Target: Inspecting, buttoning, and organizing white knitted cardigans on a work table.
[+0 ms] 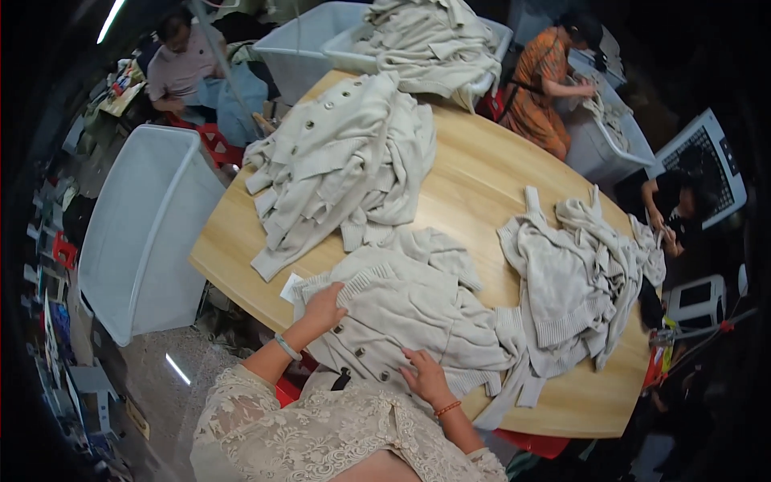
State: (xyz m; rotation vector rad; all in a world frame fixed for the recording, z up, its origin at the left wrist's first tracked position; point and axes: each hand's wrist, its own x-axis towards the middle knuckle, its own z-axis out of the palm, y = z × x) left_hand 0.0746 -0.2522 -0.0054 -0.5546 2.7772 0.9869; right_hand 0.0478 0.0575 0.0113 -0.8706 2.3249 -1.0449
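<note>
The knitted cardigan [409, 297] lay spread before me at the near edge of the worktop [474, 177], between a tall garment heap [345, 153] towards the left edge and a looser garment pile [562, 273] by the right edge. I judged it soft and limp, with some weight in its thick knit, neither slippery nor fragile, though a stitch might have snagged. The ribbed band [365, 281] and the front edge with its dark buttons [360, 352] looked the firmest places to take hold; the loose middle would probably only have bunched. My left hand [324, 309] rested by the ribbed band, fingers close together; I could not tell whether they pinched the cloth. My right hand [430, 377] lay against the front near the rightmost button, fingers and thumb apart. The cardigan was pale greyish beige, creased across the body, its round buttons rowed along the side nearest me. A white tag [291, 287] showed beside its left end.
</note>
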